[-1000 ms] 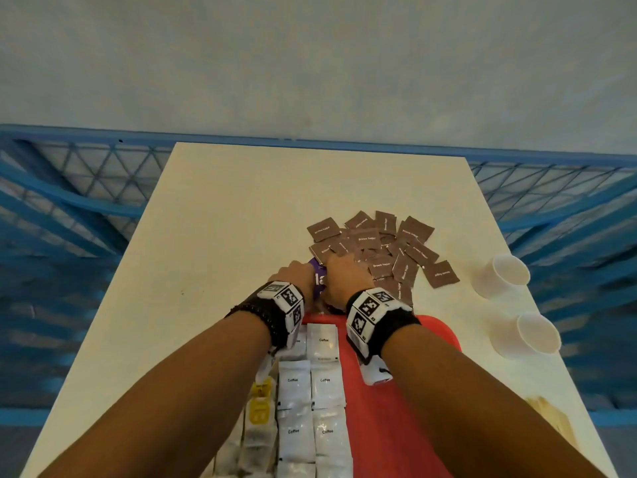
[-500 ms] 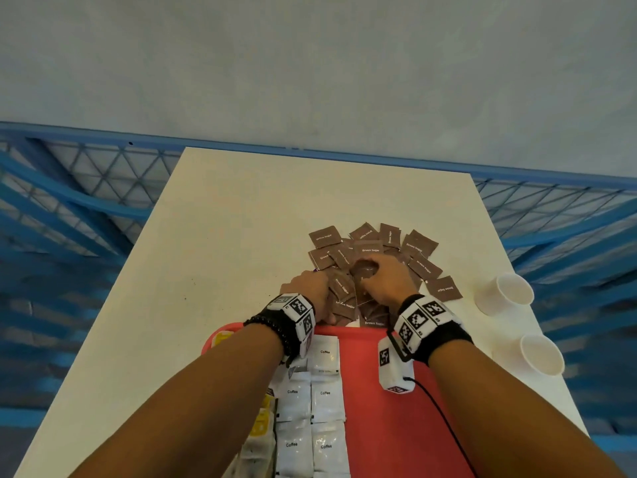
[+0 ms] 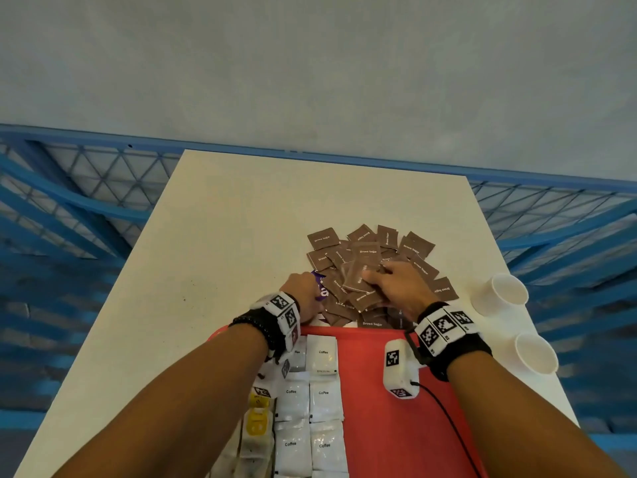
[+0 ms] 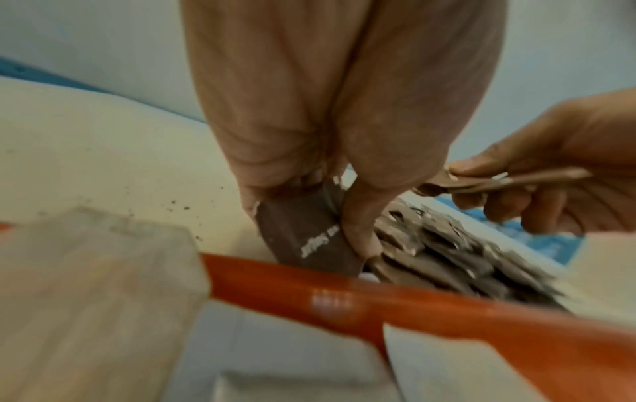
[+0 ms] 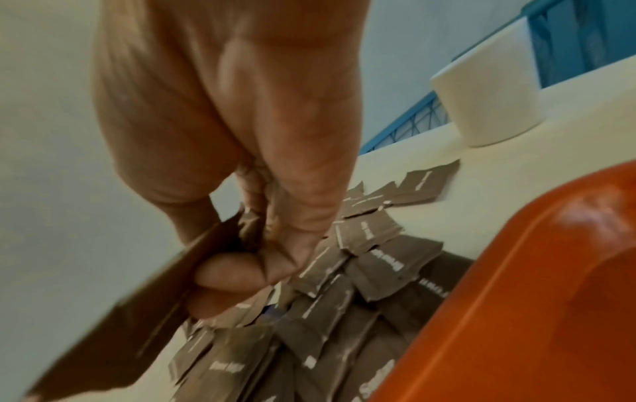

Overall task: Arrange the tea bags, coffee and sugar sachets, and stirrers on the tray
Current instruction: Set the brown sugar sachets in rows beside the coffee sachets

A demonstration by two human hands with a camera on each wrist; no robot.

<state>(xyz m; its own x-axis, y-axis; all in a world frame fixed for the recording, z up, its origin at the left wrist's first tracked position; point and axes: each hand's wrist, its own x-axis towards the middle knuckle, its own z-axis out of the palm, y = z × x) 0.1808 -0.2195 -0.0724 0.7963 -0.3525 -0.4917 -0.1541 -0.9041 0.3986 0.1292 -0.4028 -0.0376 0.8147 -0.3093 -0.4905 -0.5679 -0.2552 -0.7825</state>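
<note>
On the pale cream table (image 3: 220,236) in front of you, the heap of brown paper sachets (image 3: 368,257) is printed "Brown Sugar" in white, and the white sachets (image 3: 322,353) lined up in two columns on the left part of the red plastic tray (image 3: 372,408) read "Coffee". To the left of those lie yellow-tagged tea bags (image 3: 256,422); their writing is too small to read.

Your right hand (image 3: 396,288) is raised just over the near part of the heap, thumb and fingers pinching a few brown sachets held together (image 3: 360,279); the right wrist view shows the fingers curled round them (image 5: 193,261), with the rest of the pile directly beneath. Your left hand (image 3: 305,296) sits at the heap's left edge, just beyond the tray's far rim, gripping a brown sachet (image 4: 306,239) between thumb and fingers, its lower edge near the rim; only "Sugar" can be read on it. A purple packet (image 3: 320,288) with white lettering shows beside the left hand's knuckles; its text is unreadable.

Two white paper cups (image 3: 506,293) stand on the table to the right of the heap, apart from it.
</note>
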